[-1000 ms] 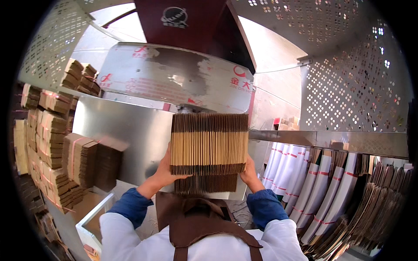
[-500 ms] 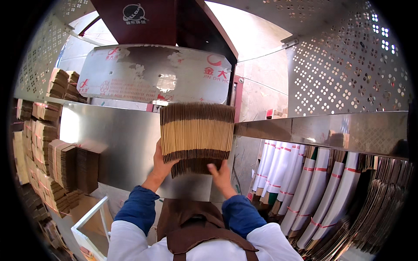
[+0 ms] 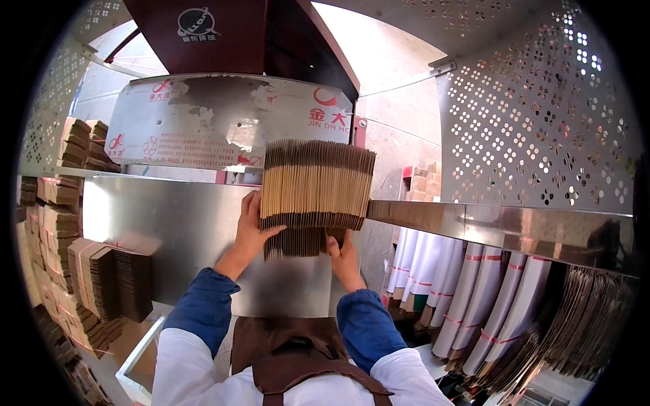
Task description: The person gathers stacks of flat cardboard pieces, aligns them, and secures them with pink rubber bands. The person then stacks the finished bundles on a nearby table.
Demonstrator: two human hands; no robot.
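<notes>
Between my two hands is a thick stack of folded cardboard pieces (image 3: 317,186), brown with a lighter tan band across the middle, their edges facing up. My left hand (image 3: 250,227) presses on the stack's left side near its lower corner, thumb over the near edge. At the lower right corner, my right hand (image 3: 344,256) grips the stack with its thumb up; its other fingers are hidden under or behind the cardboard. The stack is over the right part of a shiny metal table (image 3: 169,223); whether it rests on the metal I cannot tell.
Bundled cardboard stacks (image 3: 95,277) stand on the table's left end, with more piled beyond. A film-covered metal plate (image 3: 203,128) and a dark red machine (image 3: 196,40) are ahead. On the right, a metal rail (image 3: 501,223) runs below a perforated panel (image 3: 521,135), near white-wrapped bundles (image 3: 474,304).
The stack and both my hands have shifted slightly away from me, still together. The view has also turned a little, so surroundings sit lower and further left.
</notes>
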